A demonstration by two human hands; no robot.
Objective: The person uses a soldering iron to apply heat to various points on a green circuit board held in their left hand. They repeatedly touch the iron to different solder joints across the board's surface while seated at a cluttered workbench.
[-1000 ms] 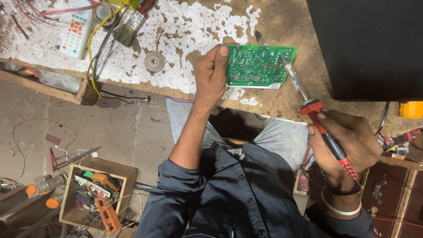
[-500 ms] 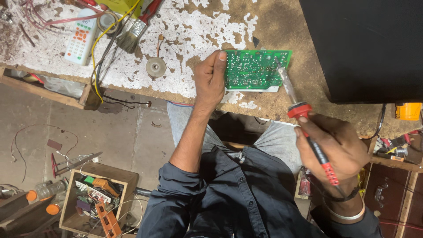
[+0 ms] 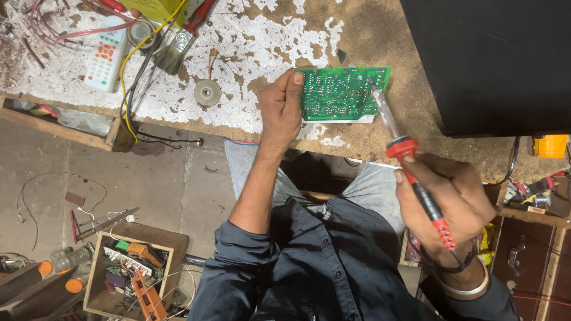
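Two bare hands are at work over the near edge of the desk (image 3: 250, 35), a rough brown board whose white coating has flaked into ragged patches. The left hand (image 3: 281, 107) pinches the left edge of a green circuit board (image 3: 342, 93), thumb on top, fingers underneath; the board is a flat rectangle, its upper face speckled with small silvery solder dots, and it lies close to the desk's near edge with a white slip showing under it. The right hand (image 3: 443, 202) is closed around the red-and-black ribbed handle of a soldering iron (image 3: 410, 163), whose slim metal shaft slants up to touch the board's right end.

Toward the far left corner lie a white remote control (image 3: 104, 53) with orange and green buttons, a paintbrush (image 3: 172, 53) with a metal ferrule and dark bristles, and loose red and yellow wires (image 3: 128, 59). A round grey metal disc (image 3: 207, 92) sits left of the left hand. A big matte black box (image 3: 493, 59) fills the far right of the desk.

On the concrete floor below, an open wooden box (image 3: 134, 267) holds a jumble of small tools and parts, orange, green and purple among them. Beside it lie clear plastic bottles (image 3: 65, 261) with orange caps. A yellow container (image 3: 550, 145) sits at the right, past the desk's edge.
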